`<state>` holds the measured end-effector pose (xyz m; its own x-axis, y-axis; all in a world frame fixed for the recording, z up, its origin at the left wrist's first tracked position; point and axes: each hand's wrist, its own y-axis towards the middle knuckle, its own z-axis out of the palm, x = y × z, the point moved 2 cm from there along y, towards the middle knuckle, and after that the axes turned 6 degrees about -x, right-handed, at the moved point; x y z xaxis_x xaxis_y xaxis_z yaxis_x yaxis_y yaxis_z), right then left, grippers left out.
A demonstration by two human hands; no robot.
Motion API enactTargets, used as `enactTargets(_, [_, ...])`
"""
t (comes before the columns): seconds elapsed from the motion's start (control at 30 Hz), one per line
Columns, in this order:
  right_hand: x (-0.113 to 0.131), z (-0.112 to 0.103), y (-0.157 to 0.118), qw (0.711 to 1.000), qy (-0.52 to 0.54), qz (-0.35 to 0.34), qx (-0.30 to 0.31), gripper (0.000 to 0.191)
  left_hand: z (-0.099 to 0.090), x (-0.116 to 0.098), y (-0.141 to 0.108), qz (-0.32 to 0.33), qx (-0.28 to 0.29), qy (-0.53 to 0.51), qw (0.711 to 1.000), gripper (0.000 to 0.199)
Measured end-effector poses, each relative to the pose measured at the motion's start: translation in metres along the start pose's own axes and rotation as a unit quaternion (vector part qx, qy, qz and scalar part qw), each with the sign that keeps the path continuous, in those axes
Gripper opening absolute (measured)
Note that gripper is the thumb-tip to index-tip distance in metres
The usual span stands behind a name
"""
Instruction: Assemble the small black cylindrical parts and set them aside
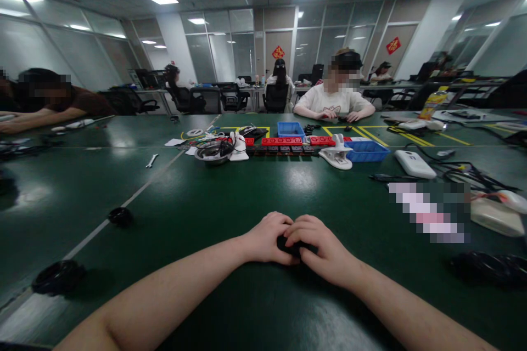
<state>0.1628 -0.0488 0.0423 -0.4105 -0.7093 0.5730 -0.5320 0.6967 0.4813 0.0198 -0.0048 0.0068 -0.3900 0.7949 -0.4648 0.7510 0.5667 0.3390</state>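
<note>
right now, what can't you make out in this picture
- Head view: most of the black object, covered by the fingers of the left hand and right hand; its full shape doesn't show.
- Head view: whatever lies under the pixelated patch.
- Head view: the far end of the dark coil, cut off by the right edge.
- Head view: the yellow bottle's label text, too small.

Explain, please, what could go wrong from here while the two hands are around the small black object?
The left grip and right grip cover much of the black object, so it could slip without being noticed.
Loose cables lie tangled on the right; a wide sweep that way might snag them.
The dark ring-shaped item lies beyond the left forearm, which might nudge it if swung outward.
</note>
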Motion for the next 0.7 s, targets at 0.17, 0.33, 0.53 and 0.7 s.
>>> enactTargets(0.17, [0.006, 0.0, -0.002, 0.999, 0.004, -0.045, 0.003, 0.024, 0.001, -0.001, 0.0, 0.0, 0.009, 0.02, 1.0, 0.037])
enactTargets(0.33, [0.003, -0.006, -0.003, 0.998, -0.042, -0.007, -0.039, 0.027, -0.001, -0.01, -0.001, -0.059, -0.027, 0.005, 0.998, 0.075])
enactTargets(0.53, [-0.008, -0.004, -0.002, 0.988, -0.114, 0.077, -0.07, 0.04, 0.003, -0.021, -0.005, -0.114, -0.056, 0.034, 0.991, 0.079])
enactTargets(0.7, [-0.008, 0.002, -0.001, 0.979, -0.161, 0.119, -0.046, 0.024, 0.007, -0.018, -0.006, -0.127, -0.076, 0.067, 0.987, 0.059])
